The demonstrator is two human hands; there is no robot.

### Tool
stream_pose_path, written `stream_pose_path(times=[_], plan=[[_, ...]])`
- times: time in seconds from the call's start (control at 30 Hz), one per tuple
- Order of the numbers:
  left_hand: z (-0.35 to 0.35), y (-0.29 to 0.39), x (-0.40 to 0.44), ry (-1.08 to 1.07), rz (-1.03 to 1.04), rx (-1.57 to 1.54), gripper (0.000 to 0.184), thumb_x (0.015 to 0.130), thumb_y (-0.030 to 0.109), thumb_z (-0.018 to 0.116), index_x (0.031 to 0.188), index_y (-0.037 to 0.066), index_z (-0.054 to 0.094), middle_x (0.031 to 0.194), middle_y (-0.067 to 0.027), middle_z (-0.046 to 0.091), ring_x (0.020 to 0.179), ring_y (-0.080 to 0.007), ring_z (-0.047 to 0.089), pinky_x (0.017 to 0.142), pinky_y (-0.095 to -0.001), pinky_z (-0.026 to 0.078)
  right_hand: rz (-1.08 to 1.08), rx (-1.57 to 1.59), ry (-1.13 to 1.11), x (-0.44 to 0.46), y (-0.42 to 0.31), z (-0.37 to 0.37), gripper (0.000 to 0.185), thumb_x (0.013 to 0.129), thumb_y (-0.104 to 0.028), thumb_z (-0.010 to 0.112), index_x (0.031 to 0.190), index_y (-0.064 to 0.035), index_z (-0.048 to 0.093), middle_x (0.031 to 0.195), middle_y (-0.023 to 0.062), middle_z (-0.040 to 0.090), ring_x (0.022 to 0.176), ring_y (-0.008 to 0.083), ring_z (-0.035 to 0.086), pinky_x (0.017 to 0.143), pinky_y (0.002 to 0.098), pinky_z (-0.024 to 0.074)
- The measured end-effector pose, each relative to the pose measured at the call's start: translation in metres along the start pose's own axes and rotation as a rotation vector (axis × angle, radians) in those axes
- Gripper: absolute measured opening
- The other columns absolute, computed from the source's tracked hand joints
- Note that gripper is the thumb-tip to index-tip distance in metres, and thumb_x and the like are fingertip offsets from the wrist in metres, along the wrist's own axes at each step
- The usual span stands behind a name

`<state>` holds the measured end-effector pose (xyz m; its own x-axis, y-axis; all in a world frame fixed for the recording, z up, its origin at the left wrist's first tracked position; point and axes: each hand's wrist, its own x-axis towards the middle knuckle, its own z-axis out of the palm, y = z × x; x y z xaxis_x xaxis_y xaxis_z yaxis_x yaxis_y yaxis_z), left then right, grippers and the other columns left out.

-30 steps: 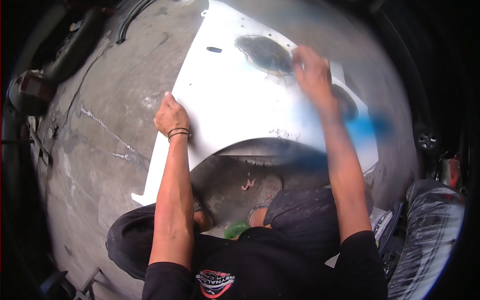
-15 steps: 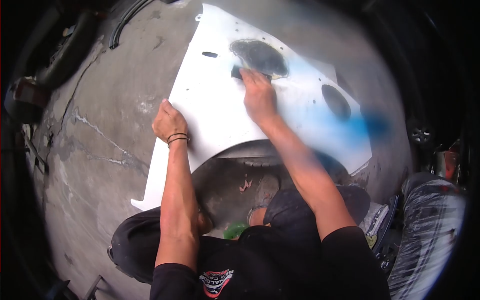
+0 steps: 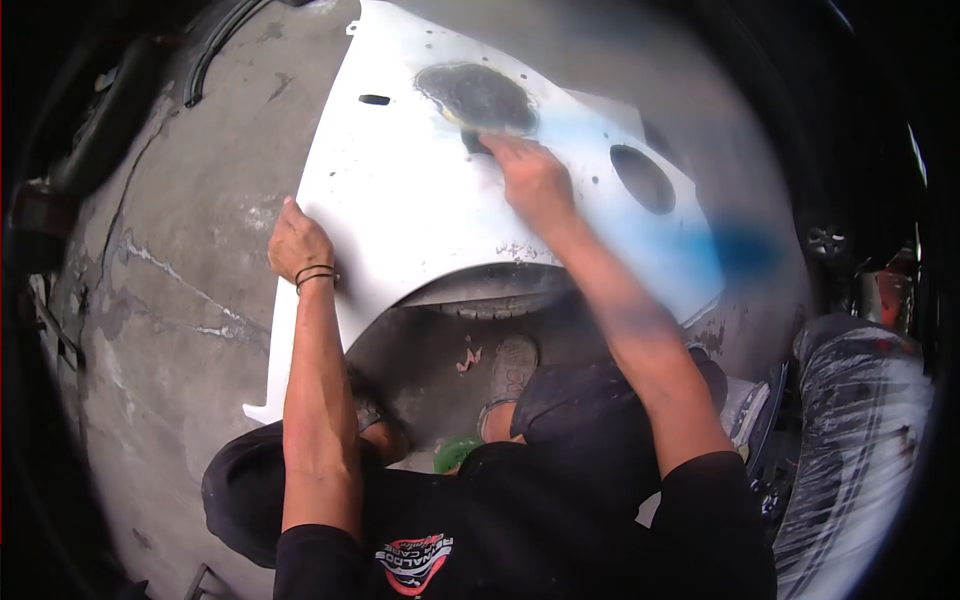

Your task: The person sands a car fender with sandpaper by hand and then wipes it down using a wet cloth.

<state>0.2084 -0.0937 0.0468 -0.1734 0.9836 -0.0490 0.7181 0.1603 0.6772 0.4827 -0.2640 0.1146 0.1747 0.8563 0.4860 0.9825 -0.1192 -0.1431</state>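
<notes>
Two hands: right hand (image 3: 537,185) nearer the dark patch (image 3: 480,98), left hand (image 3: 301,243) well apart from it.
White panel: in front of the person, over the concrete floor (image 3: 175,215); both hands at it, support underneath not visible. White panel (image 3: 400,205) spans past both hands.
Dark patch axis: oval, long way slanting from far left to near right. Lies beyond the right hand and slightly left.
Right hand state: fingers together, dark pad (image 3: 473,143) held under the fingertips, mostly covered.
Dark pad position: just at the patch's near edge; can't tell if it overlaps.
Left hand state: curled on the panel's left edge; can't see how far fingers wrap under.
Oval hole: right of the right hand (image 3: 643,180), apart from it, slants the same way.
Wheel arch: near side, between the forearms.
</notes>
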Motion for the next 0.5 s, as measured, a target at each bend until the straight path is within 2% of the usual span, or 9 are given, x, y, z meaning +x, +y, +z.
stream_pose_path(times=[0.1, 0.13, 0.17, 0.27, 0.33, 0.43, 0.47, 0.5], plan=[[0.003, 0.001, -0.001, 0.062, 0.013, 0.005, 0.054, 0.103, 0.049, 0.041, 0.114, 0.015, 0.080, 0.107, -0.0192, 0.077, 0.103, -0.0441, 0.072, 0.095, -0.0510, 0.053, -0.006, -0.001, -0.064, -0.009, 0.017, -0.015, 0.038, 0.091, 0.005, 0.056, 0.124, -0.0034, 0.072, 0.119, 0.0184, 0.076, 0.114, 0.0358, 0.072, 0.100, 0.0439, 0.0574], [0.001, 0.004, -0.003, 0.047, -0.007, 0.043, 0.052, 0.103, 0.051, 0.041, 0.114, 0.019, 0.081, 0.108, -0.0180, 0.077, 0.105, -0.0443, 0.071, 0.095, -0.0512, 0.053, 0.022, -0.006, -0.033, -0.012, 0.015, -0.011, 0.039, 0.091, 0.005, 0.056, 0.125, -0.0035, 0.072, 0.119, 0.0191, 0.075, 0.115, 0.0365, 0.072, 0.100, 0.0445, 0.0573], [0.001, 0.005, -0.003, 0.049, -0.004, 0.055, 0.052, 0.103, 0.051, 0.041, 0.114, 0.019, 0.081, 0.108, -0.0180, 0.077, 0.105, -0.0443, 0.071, 0.095, -0.0512, 0.053, 0.065, -0.010, -0.002, -0.017, 0.013, -0.006, 0.039, 0.091, 0.006, 0.056, 0.125, -0.0036, 0.072, 0.120, 0.0197, 0.075, 0.115, 0.0372, 0.071, 0.101, 0.0451, 0.0571], [0.005, 0.001, -0.004, 0.026, 0.028, 0.048, 0.054, 0.103, 0.050, 0.042, 0.115, 0.015, 0.080, 0.109, -0.0186, 0.077, 0.107, -0.0436, 0.071, 0.096, -0.0504, 0.052, 0.073, 0.112, 0.121, 0.019, -0.030, 0.044, 0.042, 0.089, 0.008, 0.054, 0.127, -0.0027, 0.068, 0.122, 0.0203, 0.074, 0.119, 0.0369, 0.069, 0.102, 0.0452, 0.0570], [0.005, 0.000, 0.000, 0.028, 0.003, -0.015, 0.057, 0.103, 0.050, 0.042, 0.116, 0.010, 0.079, 0.111, -0.0190, 0.077, 0.109, -0.0427, 0.070, 0.098, -0.0489, 0.051, 0.069, 0.152, 0.025, 0.044, -0.047, 0.067, 0.043, 0.091, 0.005, 0.053, 0.131, -0.0054, 0.065, 0.128, 0.0177, 0.072, 0.122, 0.0353, 0.067, 0.105, 0.0441, 0.0551], [0.007, -0.003, 0.001, 0.053, 0.006, 0.004, 0.060, 0.103, 0.050, 0.042, 0.117, 0.005, 0.078, 0.112, -0.0195, 0.077, 0.110, -0.0416, 0.070, 0.098, -0.0478, 0.051, 0.026, 0.144, -0.020, 0.019, -0.016, 0.039, 0.044, 0.091, 0.004, 0.053, 0.133, -0.0068, 0.065, 0.127, 0.0180, 0.072, 0.121, 0.0354, 0.068, 0.107, 0.0458, 0.0540], [0.006, 0.001, 0.001, 0.057, 0.003, -0.002, 0.060, 0.103, 0.050, 0.042, 0.117, 0.005, 0.078, 0.112, -0.0195, 0.077, 0.110, -0.0416, 0.070, 0.098, -0.0478, 0.051, -0.040, 0.004, -0.011, 0.005, 0.003, 0.018, 0.043, 0.093, 0.002, 0.055, 0.134, -0.0076, 0.065, 0.126, 0.0183, 0.074, 0.117, 0.0351, 0.071, 0.107, 0.0462, 0.0540], [0.004, 0.005, -0.001, 0.047, 0.003, -0.021, 0.059, 0.103, 0.050, 0.042, 0.116, 0.006, 0.078, 0.112, -0.0191, 0.077, 0.110, -0.0412, 0.070, 0.098, -0.0476, 0.051, -0.014, 0.010, -0.057, -0.008, 0.017, -0.001, 0.041, 0.096, -0.001, 0.056, 0.135, -0.0077, 0.065, 0.125, 0.0186, 0.074, 0.115, 0.0351, 0.072, 0.107, 0.0471, 0.0543]])
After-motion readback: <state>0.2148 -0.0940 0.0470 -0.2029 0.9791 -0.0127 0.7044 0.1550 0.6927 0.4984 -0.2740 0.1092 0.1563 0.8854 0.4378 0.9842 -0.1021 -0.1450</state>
